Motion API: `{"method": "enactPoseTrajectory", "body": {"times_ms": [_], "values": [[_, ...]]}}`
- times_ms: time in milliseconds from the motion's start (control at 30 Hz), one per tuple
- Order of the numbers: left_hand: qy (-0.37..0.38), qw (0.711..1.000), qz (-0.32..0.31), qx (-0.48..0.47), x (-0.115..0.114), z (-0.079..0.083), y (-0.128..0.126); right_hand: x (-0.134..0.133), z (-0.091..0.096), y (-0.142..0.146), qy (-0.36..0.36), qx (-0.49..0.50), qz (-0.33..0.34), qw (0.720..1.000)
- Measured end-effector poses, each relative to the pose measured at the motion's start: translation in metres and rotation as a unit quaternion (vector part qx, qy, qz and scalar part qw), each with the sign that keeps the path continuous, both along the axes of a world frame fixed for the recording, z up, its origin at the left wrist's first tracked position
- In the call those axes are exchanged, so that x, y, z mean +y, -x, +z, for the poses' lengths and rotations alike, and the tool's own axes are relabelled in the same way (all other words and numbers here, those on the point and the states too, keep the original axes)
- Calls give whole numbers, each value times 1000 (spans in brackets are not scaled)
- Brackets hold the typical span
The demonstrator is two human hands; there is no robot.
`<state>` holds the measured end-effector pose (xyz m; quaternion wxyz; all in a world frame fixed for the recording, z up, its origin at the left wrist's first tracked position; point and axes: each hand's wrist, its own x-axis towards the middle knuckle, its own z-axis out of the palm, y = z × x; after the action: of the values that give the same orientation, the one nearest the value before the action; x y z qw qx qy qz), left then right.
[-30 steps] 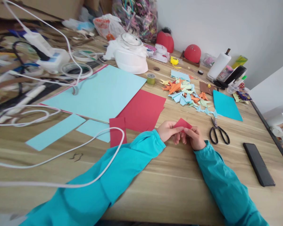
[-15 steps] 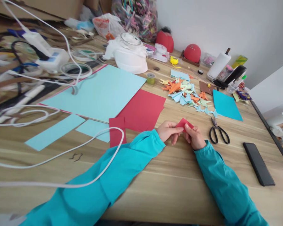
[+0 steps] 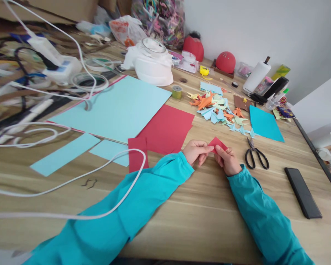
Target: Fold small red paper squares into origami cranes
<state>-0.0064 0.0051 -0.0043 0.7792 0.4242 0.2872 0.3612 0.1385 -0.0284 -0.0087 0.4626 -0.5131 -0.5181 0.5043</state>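
Between my two hands is a small folded piece of red paper (image 3: 217, 142), held just above the wooden table (image 3: 198, 213). My left hand (image 3: 196, 151) pinches its left corner between thumb and fingers. My right hand (image 3: 227, 160) grips the right side, thumb on top. The fingers beneath the paper are partly hidden. Beyond my hands lies a pile of folded paper cranes (image 3: 215, 107) in orange, light blue and pale green. Black-handled scissors (image 3: 256, 154) rest to the right of my right hand. Red sheets (image 3: 165, 129) lie behind my left forearm.
A large light blue sheet (image 3: 113, 108) and a blue strip (image 3: 64, 154) lie at left. A white cable (image 3: 121, 200) loops over my left sleeve. At right are a phone (image 3: 302, 192) and a turquoise sheet (image 3: 266, 123). A thread spool (image 3: 177, 92) stands near the middle.
My left fingers have shifted slightly along the red paper, and a little more of its top surface shows. Everything else stays in place.
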Motion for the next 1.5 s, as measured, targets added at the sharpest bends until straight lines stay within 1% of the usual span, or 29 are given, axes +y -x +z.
{"method": "enactPoseTrajectory", "body": {"times_ms": [167, 267, 367, 467, 533, 667, 733, 833, 1000, 1100, 1200, 1333, 1400, 1500], "values": [[7, 1000, 2, -19, 1, -2, -1, 1, -2, 0, -15, 0, -2, 1000], [-6, 1000, 7, -7, 1, -3, -1, 0, -2, -1, -8, -10, -2, 1000], [-14, 999, -29, 32, -1, -1, 0, -1, 0, -1, 4, -25, 12, 1000], [-35, 993, -78, 80, -3, 3, 2, -2, 2, -1, 12, -53, 56, 997], [-52, 989, -88, 103, -3, 6, 2, -3, 3, -1, 14, -61, 75, 995], [-66, 984, -103, 129, -2, 5, 3, -3, 5, -2, 10, -67, 85, 994], [-71, 983, -93, 141, -2, 4, 3, -3, 6, -3, 7, -71, 88, 994], [-86, 986, -55, 132, -3, 4, 2, -2, 6, -4, -2, -70, 79, 994], [-108, 989, -29, 97, -7, 10, 1, -2, 4, -2, -14, -53, 59, 997], [-88, 993, -15, 73, -7, 9, 1, -2, 2, -1, -20, -51, 51, 997], [-35, 998, 1, 53, -4, 4, -1, -1, 0, -2, -20, -53, 47, 997], [30, 999, -11, 4, 1, -2, -2, 0, -2, -3, -8, -36, 33, 999], [45, 999, -12, -17, 2, -2, -1, 0, -2, -3, -7, -30, 29, 999], [45, 998, -3, -34, 1, -1, -1, 0, -1, -3, -6, -30, 36, 999]]}}
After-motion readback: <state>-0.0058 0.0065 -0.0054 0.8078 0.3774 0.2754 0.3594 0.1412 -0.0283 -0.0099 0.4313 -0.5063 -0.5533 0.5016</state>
